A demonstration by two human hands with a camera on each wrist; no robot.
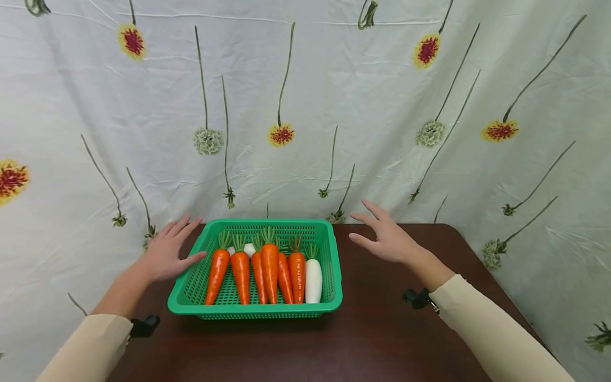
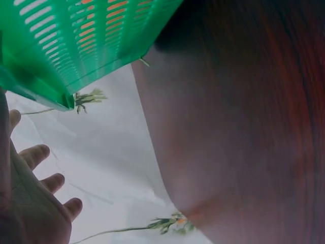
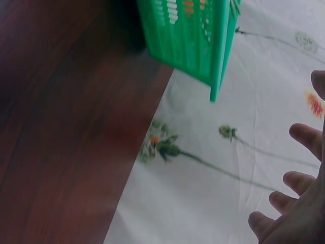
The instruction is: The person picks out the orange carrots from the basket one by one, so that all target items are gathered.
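A green plastic basket [image 1: 255, 309] sits on the dark table and holds several orange carrots [image 1: 269, 268] with green tops. At its right end lies a white radish [image 1: 313, 281]; more white pieces [image 1: 249, 249] are partly hidden behind the carrots. My left hand [image 1: 167, 253] is at the basket's left side, fingers spread, its thumb over the rim; whether it touches the rim I cannot tell. To the right of the basket, my right hand [image 1: 389, 237] hovers with fingers extended and apart, holding nothing. Both wrist views show the basket's perforated side wall [image 2: 96, 38] beside spread fingers.
The dark wooden table [image 1: 382, 339] extends in front of the basket and to its right, with a rounded far right corner. Behind it hangs a white cloth [image 1: 305, 175] printed with flowers. A small black device [image 1: 417, 298] is strapped to each wrist.
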